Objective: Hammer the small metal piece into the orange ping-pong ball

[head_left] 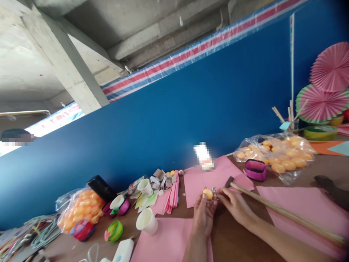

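My left hand [203, 214] is closed around a small orange ball [207, 194], held at its fingertips above the wooden table [234, 236]. My right hand [236, 205] reaches in from the right, its fingers pinched on a small silvery piece [214, 191] touching the ball. Both hands hover over pink paper sheets [212, 180]. A long wooden stick [286, 214] lies diagonally just behind my right hand.
Bags of orange balls sit at back right [283, 156] and at left [79, 211]. White paper cups [147, 221], a magenta punch [255, 170], tape rolls [114, 231], pink paper fans [324, 98] and a blue partition [191, 120] surround the work area.
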A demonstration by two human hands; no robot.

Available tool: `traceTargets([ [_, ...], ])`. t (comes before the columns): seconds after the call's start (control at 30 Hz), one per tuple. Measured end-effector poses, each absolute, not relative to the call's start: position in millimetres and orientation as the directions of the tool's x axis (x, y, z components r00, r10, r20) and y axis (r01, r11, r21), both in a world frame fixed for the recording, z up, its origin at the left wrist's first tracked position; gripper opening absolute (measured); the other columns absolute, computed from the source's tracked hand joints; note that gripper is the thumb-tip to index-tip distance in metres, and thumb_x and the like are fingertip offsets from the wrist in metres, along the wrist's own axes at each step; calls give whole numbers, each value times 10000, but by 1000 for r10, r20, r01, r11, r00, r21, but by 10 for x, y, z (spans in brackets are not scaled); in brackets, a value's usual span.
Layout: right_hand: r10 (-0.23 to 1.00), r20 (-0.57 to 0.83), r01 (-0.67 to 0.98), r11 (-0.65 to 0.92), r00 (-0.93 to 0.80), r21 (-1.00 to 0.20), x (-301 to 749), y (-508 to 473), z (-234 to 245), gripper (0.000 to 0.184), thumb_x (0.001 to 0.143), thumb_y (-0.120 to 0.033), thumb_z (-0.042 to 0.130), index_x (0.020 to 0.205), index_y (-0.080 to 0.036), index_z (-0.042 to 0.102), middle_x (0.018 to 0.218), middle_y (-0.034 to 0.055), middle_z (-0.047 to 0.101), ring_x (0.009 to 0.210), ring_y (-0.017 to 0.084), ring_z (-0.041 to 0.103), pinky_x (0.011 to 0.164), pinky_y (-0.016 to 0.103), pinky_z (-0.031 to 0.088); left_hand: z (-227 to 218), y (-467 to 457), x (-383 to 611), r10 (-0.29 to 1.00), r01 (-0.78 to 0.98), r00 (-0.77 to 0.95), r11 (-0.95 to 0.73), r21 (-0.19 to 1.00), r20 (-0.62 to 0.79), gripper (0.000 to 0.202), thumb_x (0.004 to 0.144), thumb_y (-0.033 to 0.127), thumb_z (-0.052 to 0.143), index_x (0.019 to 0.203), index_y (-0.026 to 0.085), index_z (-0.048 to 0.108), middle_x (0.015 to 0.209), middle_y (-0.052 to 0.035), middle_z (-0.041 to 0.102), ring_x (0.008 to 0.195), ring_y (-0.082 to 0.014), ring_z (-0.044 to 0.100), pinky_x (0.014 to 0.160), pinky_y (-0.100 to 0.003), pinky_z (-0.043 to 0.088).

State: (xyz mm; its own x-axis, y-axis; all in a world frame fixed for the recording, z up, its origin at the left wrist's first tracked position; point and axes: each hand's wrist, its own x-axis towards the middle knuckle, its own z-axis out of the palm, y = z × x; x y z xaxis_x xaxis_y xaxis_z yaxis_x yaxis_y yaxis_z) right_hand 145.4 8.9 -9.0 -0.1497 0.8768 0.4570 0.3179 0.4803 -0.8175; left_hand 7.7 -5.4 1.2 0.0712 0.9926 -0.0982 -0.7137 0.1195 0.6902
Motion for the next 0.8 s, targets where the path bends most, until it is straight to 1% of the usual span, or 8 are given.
traceTargets([
  [0.13, 874, 467, 299, 485, -133, -822, 1456, 104, -93, 164, 851, -298, 441, 876, -200, 570, 858, 52, 645, 767, 184, 598, 702, 290, 471, 17, -52, 84, 992, -720, 68, 122, 683, -106, 215, 718, 258, 627, 891, 131, 632, 829, -79, 666, 731, -136, 624, 727, -261, 485],
  [0.27, 869, 485, 308, 490, -98, -815, 1461, 114, -82, 181, 856, -318, 434, 862, -199, 571, 856, 54, 639, 780, 185, 594, 715, 286, 464, 22, -50, 89, 990, -728, 38, 119, 676, -135, 195, 706, 279, 639, 829, 129, 640, 743, -50, 648, 636, -99, 596, 596, -195, 477],
  [0.33, 873, 479, 327, 481, -92, -813, 1467, 105, -62, 184, 860, -320, 425, 833, -200, 562, 790, 40, 632, 729, 177, 587, 677, 274, 460, 20, -49, 87, 989, -731, 29, 120, 672, -145, 192, 697, 266, 650, 837, 136, 639, 741, -37, 644, 590, -77, 573, 543, -172, 460],
  [0.47, 892, 443, 369, 445, -96, -816, 1473, 72, -20, 215, 870, -320, 388, 772, -206, 541, 606, 0, 570, 554, 151, 537, 540, 249, 430, 18, -51, 85, 989, -741, 35, 121, 660, -143, 179, 674, 209, 672, 836, 140, 637, 737, -31, 646, 594, -74, 578, 572, -177, 469],
  [0.53, 898, 428, 363, 433, -99, -825, 1470, 62, -10, 221, 870, -322, 385, 790, -206, 554, 590, -1, 569, 539, 152, 538, 524, 249, 433, 25, -55, 89, 991, -743, 47, 119, 659, -126, 202, 669, 186, 676, 862, 142, 636, 765, -44, 656, 621, -82, 592, 618, -193, 478],
  [0.6, 892, 437, 337, 448, -111, -828, 1467, 63, -12, 209, 862, -315, 400, 826, -204, 573, 655, 17, 609, 609, 165, 576, 572, 256, 462, 37, -61, 94, 992, -736, 61, 121, 666, -113, 255, 669, 180, 675, 917, 148, 628, 819, -62, 663, 663, -96, 607, 667, -216, 484],
  [0.7, 867, 484, 314, 495, -116, -810, 1468, 80, -37, 185, 847, -285, 423, 867, -200, 587, 824, 47, 649, 772, 184, 605, 701, 284, 482, 49, -67, 100, 992, -723, 60, 120, 680, -112, 310, 669, 186, 674, 972, 154, 613, 879, -77, 662, 713, -116, 620, 719, -246, 484],
  [0.8, 854, 506, 323, 516, -122, -794, 1474, 96, -72, 177, 838, -261, 425, 878, -198, 586, 880, 55, 649, 809, 189, 604, 735, 298, 477, 37, -64, 98, 993, -719, 36, 105, 687, -113, 309, 671, 201, 672, 970, 156, 612, 892, -80, 663, 721, -123, 626, 734, -258, 485],
])
